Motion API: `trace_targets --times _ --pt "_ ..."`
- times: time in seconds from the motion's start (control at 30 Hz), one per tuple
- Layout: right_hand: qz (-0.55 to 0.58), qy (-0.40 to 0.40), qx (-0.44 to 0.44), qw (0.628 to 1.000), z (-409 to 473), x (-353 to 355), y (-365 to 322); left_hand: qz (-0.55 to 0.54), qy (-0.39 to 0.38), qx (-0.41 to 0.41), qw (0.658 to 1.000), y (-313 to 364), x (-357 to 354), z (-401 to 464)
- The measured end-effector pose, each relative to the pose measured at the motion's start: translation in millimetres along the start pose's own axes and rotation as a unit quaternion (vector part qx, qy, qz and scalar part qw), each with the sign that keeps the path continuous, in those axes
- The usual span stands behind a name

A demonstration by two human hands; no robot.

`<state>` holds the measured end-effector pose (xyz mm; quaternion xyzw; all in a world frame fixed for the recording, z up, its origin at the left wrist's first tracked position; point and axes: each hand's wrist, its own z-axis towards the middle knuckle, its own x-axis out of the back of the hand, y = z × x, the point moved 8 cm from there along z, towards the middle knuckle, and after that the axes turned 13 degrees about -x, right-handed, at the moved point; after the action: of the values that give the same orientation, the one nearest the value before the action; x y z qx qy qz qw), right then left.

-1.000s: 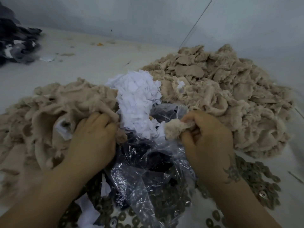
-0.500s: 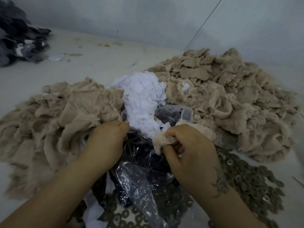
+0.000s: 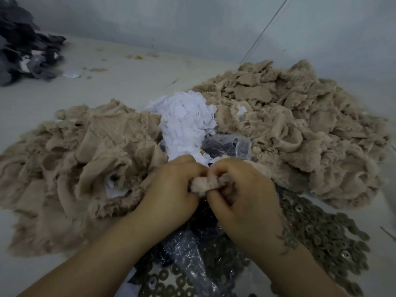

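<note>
We gripped the beige plush scrap (image 3: 206, 183) with both sets of curled fingers, left hand (image 3: 171, 189) and right hand (image 3: 243, 200) pinching its ends, over the plastic bag (image 3: 188, 256). We seemed to be working the scrap apart; next, we judged, it needed a steady outward pull.

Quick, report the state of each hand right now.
Left hand: closed, fingers curled round one end of the beige fuzzy fabric piece.
Right hand: closed, gripping the other end of the same piece.
</note>
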<state>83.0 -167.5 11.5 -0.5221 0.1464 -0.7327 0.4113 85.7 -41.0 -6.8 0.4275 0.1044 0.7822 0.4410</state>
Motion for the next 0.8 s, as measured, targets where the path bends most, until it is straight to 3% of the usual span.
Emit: trace_targets --times 0.1,0.17,0.23,0.3,0.37,0.43,0.5,0.53,0.67,0.73,0.8 --pt "-0.059 -0.001 -0.155 0.986 10 10 37 0.020 0.069 0.001 0.997 -2 12 0" --pt "-0.160 -0.051 -0.226 0.960 13 7 61 0.028 0.072 -0.007 0.997 2 16 -2" --pt "-0.146 -0.135 -0.282 0.939 12 -5 74 0.033 0.066 -0.039 0.996 13 17 -6" --pt "0.068 -0.208 -0.397 0.891 0 -26 78 0.017 0.069 -0.065 0.995 22 18 -10" --pt "0.334 -0.221 -0.477 0.782 -8 -42 70 0.016 0.062 -0.099 0.993 34 17 -14" --pt "0.518 -0.234 -0.476 0.671 -7 -49 58 0.009 0.022 -0.158 0.987 49 7 -16" --pt "0.585 -0.255 -0.468 0.611 -9 -50 49 -0.031 -0.034 -0.171 0.984 56 -6 -20" --pt "0.589 -0.256 -0.468 0.608 -10 -50 48 -0.052 -0.048 -0.152 0.986 55 -9 -23" --pt "0.582 -0.204 -0.423 0.664 -6 -42 47 -0.150 -0.059 -0.001 0.987 37 -13 -27" --pt "0.593 -0.212 -0.396 0.668 -5 -42 40 -0.249 -0.033 0.098 0.963 26 -15 -26" --pt "0.603 -0.230 -0.387 0.659 -6 -45 33 -0.278 0.022 0.183 0.943 13 -13 -28"
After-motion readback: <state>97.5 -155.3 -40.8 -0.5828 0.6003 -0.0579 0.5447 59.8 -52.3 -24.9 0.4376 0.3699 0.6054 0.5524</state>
